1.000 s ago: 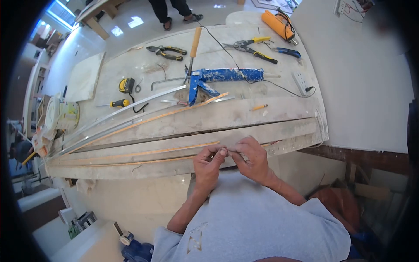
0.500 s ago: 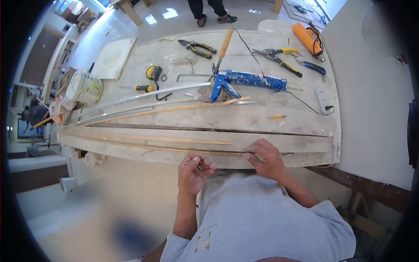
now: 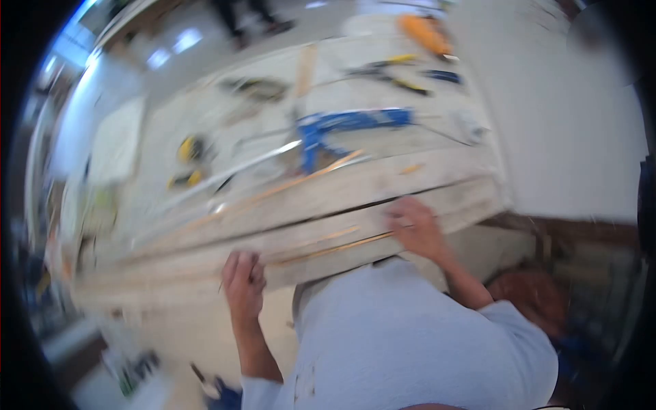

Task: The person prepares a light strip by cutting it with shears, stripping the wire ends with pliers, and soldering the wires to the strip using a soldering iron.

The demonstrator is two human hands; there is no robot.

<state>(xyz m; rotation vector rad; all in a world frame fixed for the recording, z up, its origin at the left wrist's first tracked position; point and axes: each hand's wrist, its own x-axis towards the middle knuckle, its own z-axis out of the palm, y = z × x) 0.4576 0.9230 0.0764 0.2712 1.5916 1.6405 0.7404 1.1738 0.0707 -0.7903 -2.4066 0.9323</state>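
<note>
Motion smears the head view. My left hand (image 3: 244,283) is closed over the front edge of the workbench, and a thin dark end pokes out beside its fingers; what it holds is hidden. Farther right, my right hand (image 3: 415,225) has its thumb and fingers pinched at the end of a thin orange strip (image 3: 335,247), which runs left along the front board towards my left hand. A shorter orange strip (image 3: 331,236) lies just behind it. A dark gap (image 3: 348,210) crosses the bench beyond both hands.
On the bench lie a blue caulking gun (image 3: 362,119), pliers (image 3: 256,89), snips (image 3: 389,72), a utility knife (image 3: 443,76), a tape measure (image 3: 191,148), a screwdriver (image 3: 184,180), long metal profiles (image 3: 239,174) and a power strip (image 3: 470,128). A person's legs (image 3: 236,17) stand beyond.
The view has swung and blurred. My left hand has moved left, away from my right hand, still closed. My right hand stays near the orange strip's right end.
</note>
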